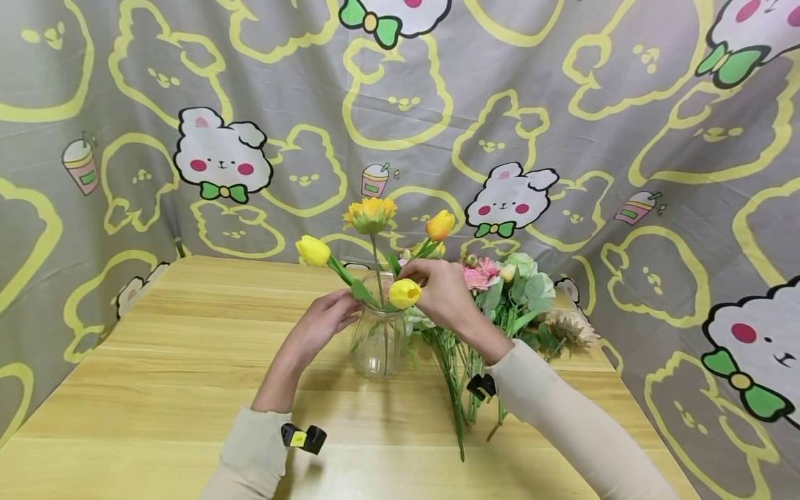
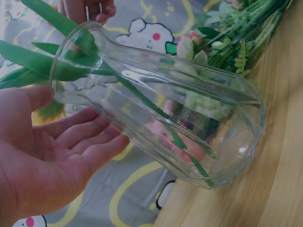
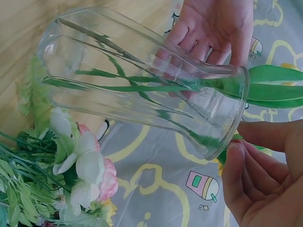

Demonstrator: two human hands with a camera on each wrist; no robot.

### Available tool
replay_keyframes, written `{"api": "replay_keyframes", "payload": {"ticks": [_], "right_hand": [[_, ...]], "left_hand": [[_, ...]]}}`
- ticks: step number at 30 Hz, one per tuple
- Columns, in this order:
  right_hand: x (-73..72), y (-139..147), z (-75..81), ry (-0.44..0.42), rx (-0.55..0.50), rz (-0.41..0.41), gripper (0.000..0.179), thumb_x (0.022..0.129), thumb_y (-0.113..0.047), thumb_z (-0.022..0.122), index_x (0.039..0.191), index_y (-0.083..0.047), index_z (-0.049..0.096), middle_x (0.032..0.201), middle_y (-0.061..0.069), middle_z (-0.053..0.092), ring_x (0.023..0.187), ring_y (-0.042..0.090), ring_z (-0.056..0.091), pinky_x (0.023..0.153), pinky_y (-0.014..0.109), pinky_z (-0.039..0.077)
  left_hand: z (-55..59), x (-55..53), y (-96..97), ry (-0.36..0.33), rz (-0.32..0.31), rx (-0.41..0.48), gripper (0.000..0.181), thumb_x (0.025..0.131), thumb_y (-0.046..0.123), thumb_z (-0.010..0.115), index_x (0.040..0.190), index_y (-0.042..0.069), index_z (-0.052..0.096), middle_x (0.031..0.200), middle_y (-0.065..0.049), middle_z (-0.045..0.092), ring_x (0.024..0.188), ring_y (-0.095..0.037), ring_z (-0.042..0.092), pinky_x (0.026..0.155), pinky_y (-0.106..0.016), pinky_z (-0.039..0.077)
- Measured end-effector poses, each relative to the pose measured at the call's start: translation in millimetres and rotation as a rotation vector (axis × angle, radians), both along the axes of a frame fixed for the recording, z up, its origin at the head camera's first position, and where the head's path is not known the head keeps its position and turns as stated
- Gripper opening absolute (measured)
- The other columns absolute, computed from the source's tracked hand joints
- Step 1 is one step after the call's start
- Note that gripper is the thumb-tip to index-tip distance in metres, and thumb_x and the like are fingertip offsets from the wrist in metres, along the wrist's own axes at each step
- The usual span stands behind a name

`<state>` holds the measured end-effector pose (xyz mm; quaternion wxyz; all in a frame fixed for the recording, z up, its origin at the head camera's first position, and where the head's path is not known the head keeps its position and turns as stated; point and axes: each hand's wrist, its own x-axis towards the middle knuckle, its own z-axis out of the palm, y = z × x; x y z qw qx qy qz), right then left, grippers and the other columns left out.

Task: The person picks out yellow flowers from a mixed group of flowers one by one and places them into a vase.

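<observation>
A clear glass vase (image 1: 378, 347) stands upright on the table, stems visible through its wall. Above its mouth rise a yellow sunflower-like bloom (image 1: 370, 214), two yellow tulips (image 1: 313, 251) and an orange tulip (image 1: 440, 226). My left hand (image 2: 61, 151) is beside the vase's neck, palm toward the glass, fingers loosely extended and thumb near the rim. On the other side, my right hand (image 3: 260, 170) pinches a green tulip stem or leaf at the rim between thumb and forefinger. Which tulip it belongs to is hard to tell, as the hand partly covers it in the head view.
Right of the vase lies a heap of artificial flowers with pink blooms (image 1: 480, 273), pale green blooms (image 1: 521, 267) and long green stems (image 1: 451, 375) pointing toward me. A dried-looking beige flower (image 1: 571, 328) lies farther right. A patterned grey curtain (image 1: 300, 90) encloses the wooden table (image 1: 156, 375).
</observation>
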<state>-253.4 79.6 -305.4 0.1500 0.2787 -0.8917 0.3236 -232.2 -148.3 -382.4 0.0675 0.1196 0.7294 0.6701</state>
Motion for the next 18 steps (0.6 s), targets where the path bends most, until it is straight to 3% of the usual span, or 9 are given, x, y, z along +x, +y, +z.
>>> {"api": "replay_keyframes", "payload": {"ticks": [6,12,18], "right_hand": [[-0.6,2,-1.3,-0.011,-0.031,-0.003,0.008,0.086,-0.013,0.078,0.093,-0.012,0.079,0.089,0.003,0.079,0.077,0.016,0.073,0.069,0.031,0.062],[-0.4,9,-5.7,-0.048,-0.041,-0.058,0.012,0.085,-0.002,0.072,0.094,-0.007,0.077,0.081,0.005,0.076,0.070,0.015,0.069,0.067,0.033,0.061],[-2.4,19,-11.3,-0.043,-0.006,-0.073,0.018,0.086,0.003,0.064,0.096,-0.004,0.078,0.073,0.007,0.072,0.050,0.010,0.048,0.049,0.022,0.040]], "left_hand": [[-0.6,-0.1,-0.7,0.004,-0.001,0.000,0.051,0.109,0.039,0.041,0.145,0.004,0.052,0.150,-0.019,0.052,0.143,-0.033,0.047,0.120,-0.042,0.042],[-0.4,-0.4,-0.5,0.008,-0.005,0.003,0.051,0.109,0.039,0.042,0.144,0.004,0.053,0.149,-0.018,0.053,0.143,-0.033,0.047,0.120,-0.042,0.041],[0.2,-0.5,-0.4,0.006,-0.008,0.013,0.053,0.109,0.040,0.042,0.145,0.002,0.052,0.148,-0.019,0.054,0.143,-0.033,0.047,0.120,-0.042,0.041]]}}
